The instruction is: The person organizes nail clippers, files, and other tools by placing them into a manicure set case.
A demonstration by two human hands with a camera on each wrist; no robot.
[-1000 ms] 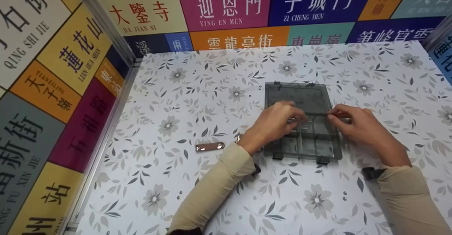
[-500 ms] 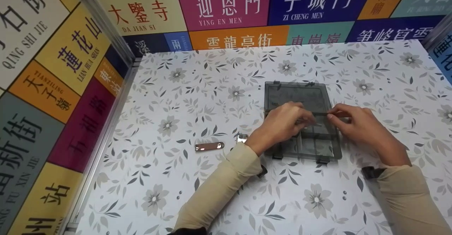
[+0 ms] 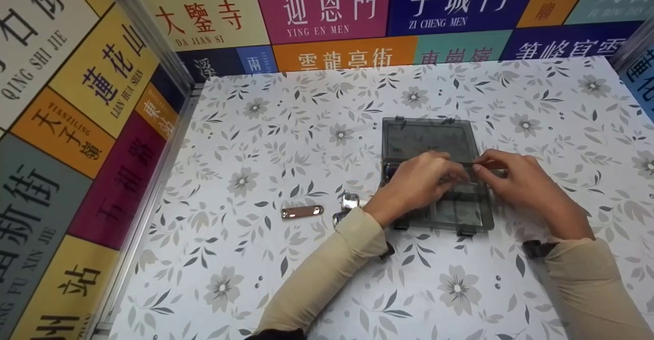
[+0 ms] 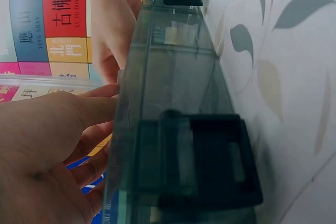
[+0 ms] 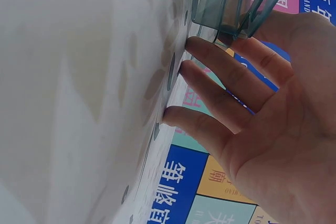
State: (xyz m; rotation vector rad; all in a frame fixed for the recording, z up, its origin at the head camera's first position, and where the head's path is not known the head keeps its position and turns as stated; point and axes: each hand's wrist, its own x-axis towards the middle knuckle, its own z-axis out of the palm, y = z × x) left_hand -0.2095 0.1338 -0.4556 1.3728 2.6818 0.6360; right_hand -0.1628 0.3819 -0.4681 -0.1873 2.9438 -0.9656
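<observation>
A dark translucent compartment box (image 3: pixel 429 138) with latches lies on the table in the head view. Over its middle compartments reaches my left hand (image 3: pixel 421 181), fingers bent. In the left wrist view the left hand (image 4: pixel 47 156) is beside the box's upper edge, its fingertips partly hidden by the box (image 4: pixel 173 82). Whether they hold anything is not visible. My right hand (image 3: pixel 521 184) pinches the box's right edge between thumb and forefinger. The right wrist view shows the other fingers of the right hand (image 5: pixel 262 119) spread, tips at the table surface, beside the box corner (image 5: pixel 226 3).
A flat brown and silver piece (image 3: pixel 302 211) lies left of the box. Nearer my left wrist are a shiny silver piece (image 3: pixel 350 201) and a dark shiny one (image 3: pixel 338 219), partly covered by the sleeve. Sign-printed walls (image 3: pixel 327 13) border the flower-patterned table (image 3: pixel 286 140).
My left hand has slid to the right and slightly nearer across the box, uncovering the small shiny pieces by the wrist. The right hand and the box have stayed in place.
</observation>
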